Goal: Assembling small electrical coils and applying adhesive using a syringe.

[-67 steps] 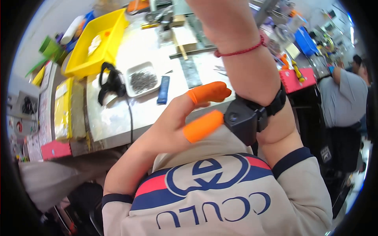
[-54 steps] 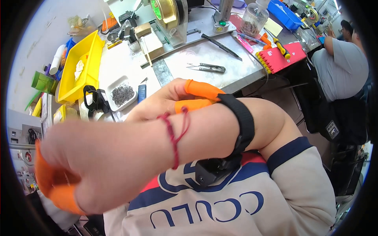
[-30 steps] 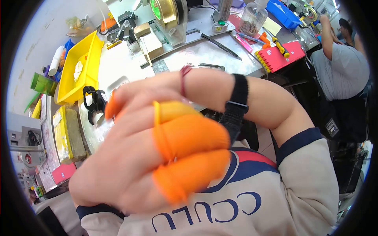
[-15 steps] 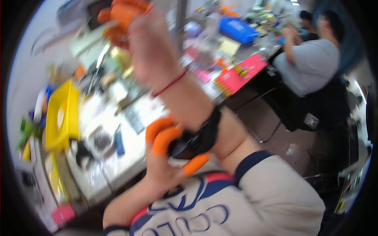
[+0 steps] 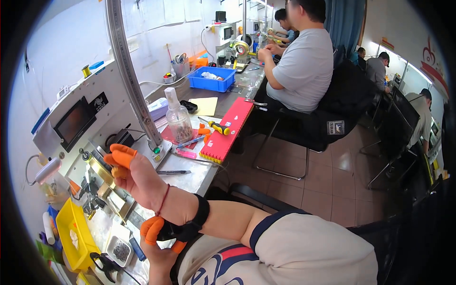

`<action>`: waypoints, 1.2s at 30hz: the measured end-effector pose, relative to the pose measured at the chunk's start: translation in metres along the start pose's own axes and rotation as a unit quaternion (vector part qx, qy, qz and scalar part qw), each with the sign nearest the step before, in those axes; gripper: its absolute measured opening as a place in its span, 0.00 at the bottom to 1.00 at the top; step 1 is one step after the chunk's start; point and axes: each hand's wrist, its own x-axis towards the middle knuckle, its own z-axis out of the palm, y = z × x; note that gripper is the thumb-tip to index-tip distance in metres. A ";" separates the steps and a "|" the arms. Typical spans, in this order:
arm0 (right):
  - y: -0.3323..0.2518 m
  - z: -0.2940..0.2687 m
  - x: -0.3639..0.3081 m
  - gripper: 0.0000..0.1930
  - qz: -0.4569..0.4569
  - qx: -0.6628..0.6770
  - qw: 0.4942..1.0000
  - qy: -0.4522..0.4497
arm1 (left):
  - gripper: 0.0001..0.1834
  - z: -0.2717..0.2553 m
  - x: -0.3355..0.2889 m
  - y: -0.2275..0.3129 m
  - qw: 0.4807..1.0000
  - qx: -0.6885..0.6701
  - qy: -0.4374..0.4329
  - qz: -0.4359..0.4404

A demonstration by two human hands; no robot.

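Observation:
My right forearm is raised across the view, and my right hand [image 5: 142, 183] shows its palm side with the fingers loosely bent and apart. Orange finger cots cover several of its fingertips, and I see nothing held in it. Around the right wrist runs a black wrist strap [image 5: 202, 213] with a dark unit [image 5: 167, 232] on it; a thin red cord sits nearer the palm. My left hand [image 5: 159, 254], also in orange finger cots, is closed round that dark unit from below. Part of the unit is hidden behind the fingers.
On the bench stand a yellow bin [image 5: 78, 237], a small white tray of dark bits [image 5: 121, 251], a spray bottle [image 5: 178, 121] and a blue bin [image 5: 212, 79]. A yellow-handled screwdriver [image 5: 218, 127] lies on a red mat [image 5: 232, 124]. A seated co-worker [image 5: 304, 61] works further along.
My view has swung up and to the right, and the blur is gone. Both hands now appear lower and further left. My left hand stays on the unit at the right wrist.

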 end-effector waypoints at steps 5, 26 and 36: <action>0.018 -0.028 -0.027 0.11 -0.305 -0.508 0.780 -0.201 | 0.34 -0.005 -0.012 0.003 0.989 -0.116 0.011 -0.095; -0.043 -0.072 -0.118 0.17 -0.127 -0.386 0.886 -0.223 | 0.31 0.016 -0.009 0.046 0.928 -0.259 -0.052 -0.265; -0.050 -0.115 -0.128 0.22 -0.010 -0.589 0.707 -0.392 | 0.29 0.030 -0.019 0.030 0.900 -0.300 -0.102 -0.299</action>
